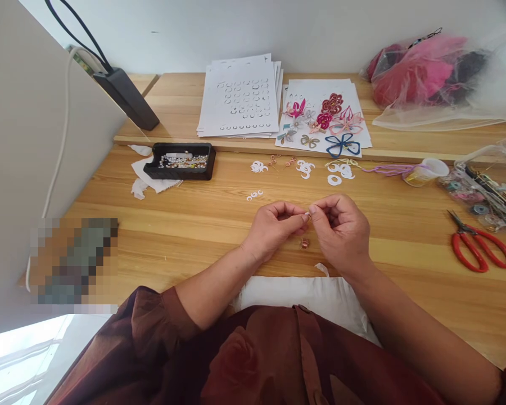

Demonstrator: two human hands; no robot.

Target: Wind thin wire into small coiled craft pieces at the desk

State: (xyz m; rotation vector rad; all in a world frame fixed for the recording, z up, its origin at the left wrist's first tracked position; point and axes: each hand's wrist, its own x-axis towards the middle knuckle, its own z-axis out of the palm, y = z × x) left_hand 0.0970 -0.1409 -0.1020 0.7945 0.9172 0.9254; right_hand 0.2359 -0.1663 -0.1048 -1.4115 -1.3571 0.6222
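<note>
Room: white wall behind, pale partition on the left, bright window with sheer curtain low left.
Surface: wooden worktop, with a raised wooden shelf along the back.
Shelf items: stack of white paper sheets with curled outlines; white sheet under wire-and-thread flowers and butterflies in pink, red, blue; clear plastic bag of pink and dark fabric; black power strip with cables.
Blurred: pixelated patch at worktop's left, contents can't be told.
Writing: white strip in tray, nothing readable.
Containers: black tray holding beads; clear plastic box holding spools and thin tools; small cup beside purple threads.
Loose: white paper curls and copper wire bits in a row past the hands; red-handled scissors on the right.
Left hand: nearly closed, pinching copper wire piece at fingertips.
Right hand: nearly closed, pinching same piece, almost meeting left hand.
Nearby: copper wire coil on worktop, just below hands, touched by neither.
</note>
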